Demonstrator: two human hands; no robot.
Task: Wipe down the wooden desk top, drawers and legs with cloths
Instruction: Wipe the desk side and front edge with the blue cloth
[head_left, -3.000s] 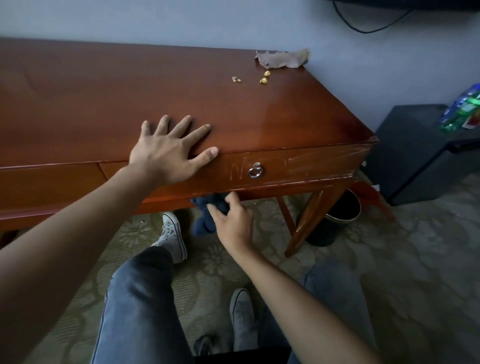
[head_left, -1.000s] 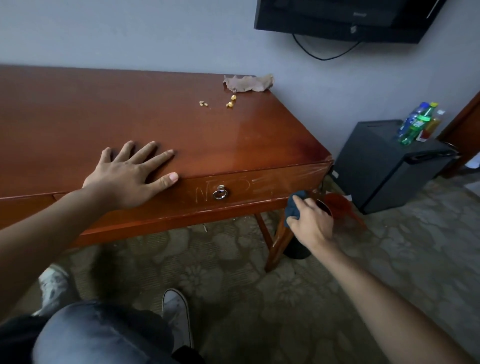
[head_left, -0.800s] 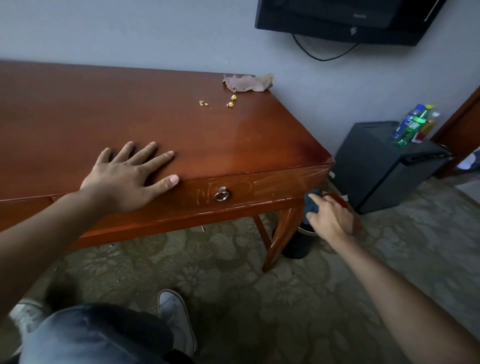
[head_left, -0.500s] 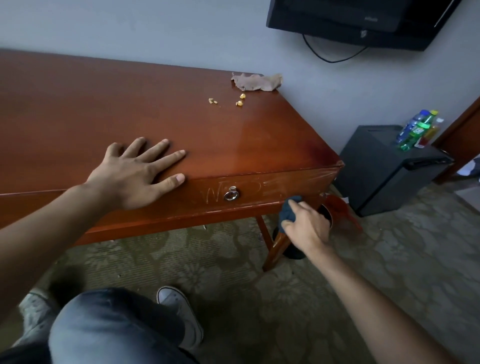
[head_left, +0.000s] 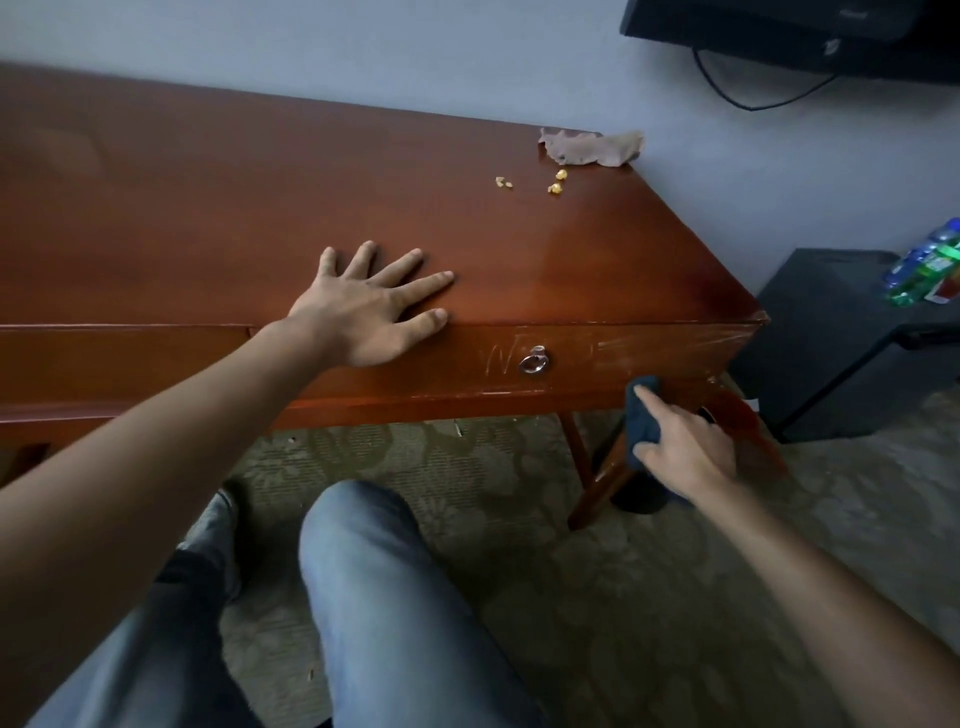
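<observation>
We are bracing with the left hand (head_left: 371, 312), fingers spread flat on the wooden desk top (head_left: 234, 208) at its front edge, just left of the drawer (head_left: 597, 358) and its ring pull (head_left: 533, 360); it is holding nothing and has stayed planted across the last few seconds. The right hand (head_left: 685, 452) is gripping the dark blue cloth (head_left: 641, 426), forefinger laid along it, and pressing it against the top of the front right leg (head_left: 602, 478), just beneath the drawer rail. Three seconds ago this hand was working the cloth under the desk near the drawer's left end; since then it has been travelling rightward to the corner, dipping behind the leg at one point and now coming back onto its front face near the joint. We are reading this as the underside pass giving way to the leg stage. The drawer front is still showing pale scratch-like marks around the pull, so we are judging it may want another pass. On the far right corner of the top a brown cloth (head_left: 592, 148) is lying crumpled, with yellow crumbs (head_left: 556, 184) just beside it, so the top is not yet finished. A dark bin (head_left: 639, 501) is standing behind the leg, close enough to be knocked on a downward stroke.
</observation>
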